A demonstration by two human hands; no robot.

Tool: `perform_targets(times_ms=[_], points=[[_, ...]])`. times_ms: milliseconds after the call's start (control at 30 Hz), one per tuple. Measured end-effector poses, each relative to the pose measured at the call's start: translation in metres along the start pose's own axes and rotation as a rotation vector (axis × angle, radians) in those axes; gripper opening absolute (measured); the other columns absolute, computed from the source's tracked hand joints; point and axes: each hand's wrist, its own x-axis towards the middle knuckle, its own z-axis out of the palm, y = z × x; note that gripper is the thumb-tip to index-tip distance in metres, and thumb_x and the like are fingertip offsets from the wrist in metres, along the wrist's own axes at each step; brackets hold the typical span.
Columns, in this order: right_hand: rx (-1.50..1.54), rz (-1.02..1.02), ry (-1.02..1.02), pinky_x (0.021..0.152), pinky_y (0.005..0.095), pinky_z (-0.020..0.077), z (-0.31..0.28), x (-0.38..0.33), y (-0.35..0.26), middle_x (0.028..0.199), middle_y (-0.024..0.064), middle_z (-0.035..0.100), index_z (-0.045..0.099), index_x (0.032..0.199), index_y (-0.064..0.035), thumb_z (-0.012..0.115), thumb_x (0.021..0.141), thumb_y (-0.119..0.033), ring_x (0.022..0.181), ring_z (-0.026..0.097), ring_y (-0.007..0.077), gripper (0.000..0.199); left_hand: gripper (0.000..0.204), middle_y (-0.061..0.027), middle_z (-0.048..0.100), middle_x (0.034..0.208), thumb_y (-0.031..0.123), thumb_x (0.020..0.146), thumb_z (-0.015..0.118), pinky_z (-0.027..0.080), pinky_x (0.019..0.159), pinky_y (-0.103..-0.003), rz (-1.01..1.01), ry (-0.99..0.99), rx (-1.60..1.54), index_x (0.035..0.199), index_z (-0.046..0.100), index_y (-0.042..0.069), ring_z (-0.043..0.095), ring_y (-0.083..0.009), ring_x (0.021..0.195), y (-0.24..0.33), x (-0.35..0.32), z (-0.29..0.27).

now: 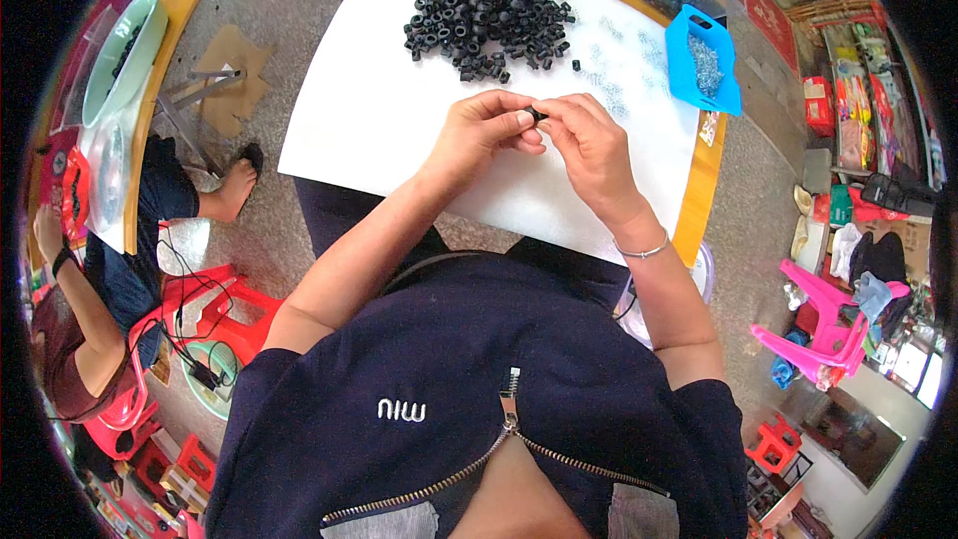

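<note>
The left hand pinches a small black part between thumb and forefinger, its other fingers curled beneath. The right hand (a bracelet circles its wrist) closes thumb and fingertips on the same part from the other side; whether they also grip something smaller, I cannot tell. Both hands are over a white sheet. Just beyond the left hand lies a heap of black parts. Tiny clear pieces are scattered beyond the right hand, and farther to its right stands a blue tray holding more of them.
</note>
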Motion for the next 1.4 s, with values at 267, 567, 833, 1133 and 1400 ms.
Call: perform_targets(times_ms=[267, 567, 833, 1133, 1400], points=[[-0.214, -0.167, 0.018, 0.069, 0.0369, 0.0457, 0.005, 0.002, 0.004, 0.081, 0.0102, 0.055, 0.061, 0.096, -0.0016, 0.058, 0.076, 0.001, 0.079, 0.053, 0.0269, 0.020, 0.021, -0.0120, 0.065, 0.089, 0.006, 0.090, 0.056, 0.055, 0.072, -0.028, -0.014, -0.038, -0.101, 0.106, 0.059, -0.006, 0.065, -0.0185, 0.074, 0.004, 0.000, 0.002], [0.083, 0.088, -0.053, 0.072, 0.0356, 0.0469, 0.004, -0.005, 0.001, 0.085, 0.0123, 0.056, 0.061, 0.099, -0.0009, 0.057, 0.078, 0.001, 0.081, 0.056, 0.0271, 0.021, 0.025, -0.0094, 0.065, 0.092, 0.012, 0.092, 0.056, 0.053, 0.072, -0.025, -0.058, -0.098, 0.047, 0.108, 0.059, -0.006, 0.063, -0.0137, 0.075, 0.002, 0.000, -0.002], [0.119, 0.276, 0.199, 0.063, 0.0284, 0.0509, 0.028, -0.008, 0.003, 0.094, 0.0105, 0.057, 0.059, 0.105, 0.0003, 0.054, 0.088, -0.007, 0.079, 0.058, 0.0185, 0.018, 0.023, -0.0032, 0.058, 0.082, 0.012, 0.094, 0.051, 0.049, 0.064, -0.022, -0.043, -0.106, -0.026, 0.111, 0.056, -0.003, 0.057, -0.0102, 0.068, 0.001, 0.001, -0.001], [0.396, 0.429, 0.205, 0.056, 0.0235, 0.0513, 0.051, -0.002, -0.006, 0.107, 0.0123, 0.052, 0.058, 0.108, 0.0004, 0.050, 0.093, -0.012, 0.082, 0.057, 0.0167, 0.021, 0.021, -0.0020, 0.056, 0.077, 0.016, 0.096, 0.048, 0.042, 0.056, -0.021, 0.010, -0.092, -0.023, 0.104, 0.057, -0.001, 0.052, -0.0091, 0.061, -0.004, 0.004, -0.004], [0.264, 0.217, 0.149, 0.068, 0.0276, 0.0516, 0.026, 0.002, 0.001, 0.103, 0.0112, 0.053, 0.061, 0.102, -0.0007, 0.057, 0.085, -0.004, 0.086, 0.058, 0.0182, 0.018, 0.031, -0.0049, 0.059, 0.083, 0.026, 0.096, 0.049, 0.044, 0.057, -0.024, -0.037, -0.197, -0.182, 0.109, 0.056, -0.001, 0.050, -0.0100, 0.064, 0.007, 0.004, -0.008]])
